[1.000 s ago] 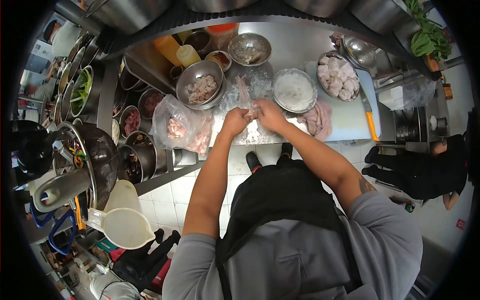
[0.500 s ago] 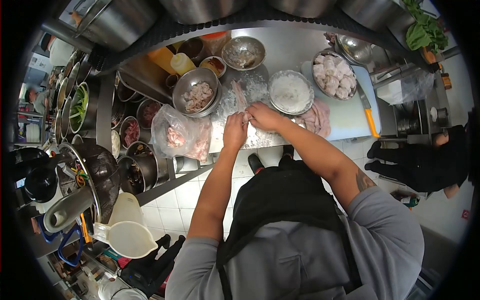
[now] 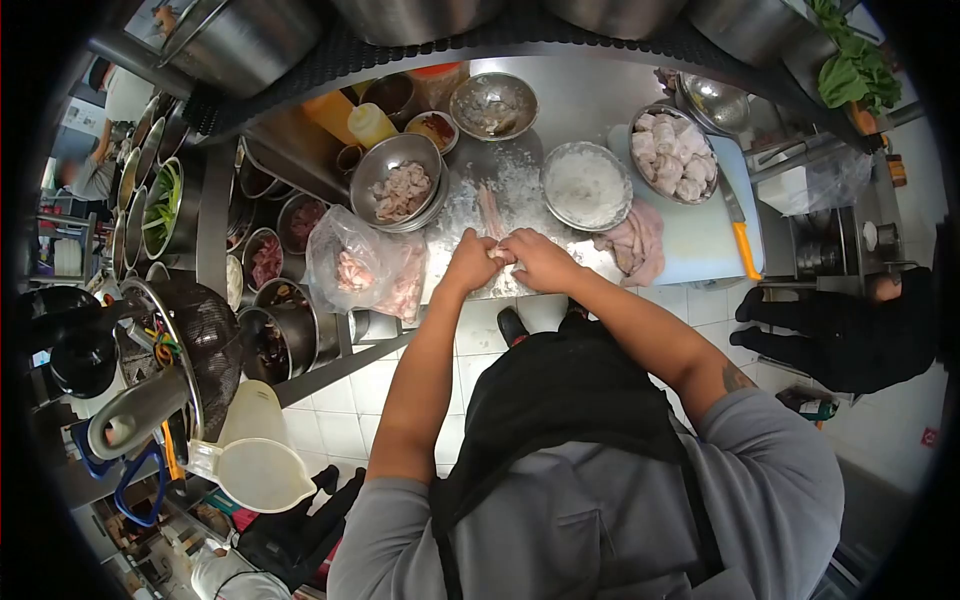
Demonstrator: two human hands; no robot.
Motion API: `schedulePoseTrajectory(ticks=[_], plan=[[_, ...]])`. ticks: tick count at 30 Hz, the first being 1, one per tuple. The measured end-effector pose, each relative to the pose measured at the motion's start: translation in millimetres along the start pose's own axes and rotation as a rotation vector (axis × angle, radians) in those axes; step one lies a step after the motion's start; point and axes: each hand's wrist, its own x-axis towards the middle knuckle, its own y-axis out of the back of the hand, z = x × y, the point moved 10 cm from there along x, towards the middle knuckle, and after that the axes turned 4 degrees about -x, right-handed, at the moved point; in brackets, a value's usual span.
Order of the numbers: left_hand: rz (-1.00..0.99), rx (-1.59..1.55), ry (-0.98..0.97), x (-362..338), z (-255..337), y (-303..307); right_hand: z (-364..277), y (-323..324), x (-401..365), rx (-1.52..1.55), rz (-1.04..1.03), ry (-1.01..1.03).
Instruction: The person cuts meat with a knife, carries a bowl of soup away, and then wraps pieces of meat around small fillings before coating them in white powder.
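Observation:
On the floured steel counter point(image 3: 465, 195) lies a long pale strip of raw meat point(image 3: 489, 210). At its near end, my left hand point(image 3: 470, 261) and my right hand point(image 3: 538, 262) meet, fingers closed on the meat, which is bunched between the fingertips. To the right stands a bowl of white flour point(image 3: 586, 185). A metal bowl of raw meat pieces point(image 3: 402, 190) sits on stacked bowls to the left. Beside it, a clear plastic bag of raw meat point(image 3: 352, 272) rests near the counter's edge. Several flour-coated rolled pieces fill another metal bowl point(image 3: 672, 155).
A knife with an orange handle point(image 3: 742, 250) lies on the white cutting board point(image 3: 690, 238). A crumpled pink cloth point(image 3: 635, 245) sits by the board's left side. A bowl with wet residue point(image 3: 493, 106) and a squeeze bottle point(image 3: 371, 124) stand farther back. Another person point(image 3: 850, 330) is at right.
My hands have come closer together and slightly nearer my body, with the fingers bunched round the near end of the strip. The view has shifted slightly.

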Motion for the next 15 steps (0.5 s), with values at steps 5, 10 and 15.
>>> schedulePoseTrajectory(ticks=[5,10,15], plan=[[0.046,-0.091,0.023,11,-12,15,20,-4,19,-0.108,-0.050,-0.075],[0.400,0.085,-0.319,-33,17,19,40,-13,34,-0.187,-0.153,-0.122],[0.357,0.143,-0.318,-21,15,1,20,14,24,-0.053,0.020,-0.115]])
